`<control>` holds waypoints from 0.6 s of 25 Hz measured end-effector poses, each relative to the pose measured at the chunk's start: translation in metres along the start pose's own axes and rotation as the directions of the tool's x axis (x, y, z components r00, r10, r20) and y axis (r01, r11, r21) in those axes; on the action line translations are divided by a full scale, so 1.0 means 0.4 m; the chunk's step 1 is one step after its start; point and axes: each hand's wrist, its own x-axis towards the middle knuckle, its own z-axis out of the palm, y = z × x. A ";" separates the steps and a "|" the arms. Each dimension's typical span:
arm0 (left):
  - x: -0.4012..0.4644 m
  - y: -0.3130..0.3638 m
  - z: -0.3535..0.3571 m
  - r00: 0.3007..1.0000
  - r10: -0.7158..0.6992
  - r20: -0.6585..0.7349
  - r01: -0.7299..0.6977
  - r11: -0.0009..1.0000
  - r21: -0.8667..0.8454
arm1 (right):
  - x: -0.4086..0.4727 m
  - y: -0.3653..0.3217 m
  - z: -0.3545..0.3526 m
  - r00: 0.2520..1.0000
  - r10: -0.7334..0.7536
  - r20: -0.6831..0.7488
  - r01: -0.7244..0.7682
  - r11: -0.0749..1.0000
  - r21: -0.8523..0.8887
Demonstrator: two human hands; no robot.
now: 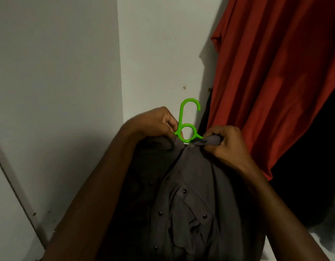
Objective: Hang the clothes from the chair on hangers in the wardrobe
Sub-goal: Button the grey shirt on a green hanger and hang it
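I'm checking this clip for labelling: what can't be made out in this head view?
- Green hanger: only hook and loop show; its arms lie under the grey shirt.
- Shirt hem: cut off by the bottom edge.
- Top of the red garment: cut off by the top edge.
- Space right of it: too dark.

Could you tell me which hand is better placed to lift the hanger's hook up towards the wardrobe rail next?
Probably the left hand: it already grips the green hanger at its neck, while the right hand pinches the grey shirt collar.
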 end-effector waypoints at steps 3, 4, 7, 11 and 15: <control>-0.035 0.078 -0.051 0.997 -0.077 0.021 0.079 0.991 -0.109 | 0.012 -0.052 -0.042 0.999 -0.028 0.037 0.029 1.000 -0.013; -0.046 0.094 -0.063 0.989 -0.144 -0.024 0.141 0.985 -0.094 | 0.012 -0.063 -0.051 0.999 -0.037 0.034 0.037 0.999 -0.009; -0.084 0.114 -0.059 0.932 -0.358 -0.053 0.362 0.921 0.145 | 0.008 -0.084 -0.079 0.999 -0.046 0.013 0.046 0.999 -0.010; -0.136 0.158 -0.014 0.871 -0.467 -0.152 0.485 0.775 0.405 | -0.009 -0.109 -0.101 0.997 -0.076 -0.009 0.076 0.996 -0.049; -0.209 0.210 0.003 0.928 -0.291 -0.234 0.365 0.840 0.402 | -0.060 -0.117 -0.153 0.995 -0.084 -0.060 0.083 0.996 -0.027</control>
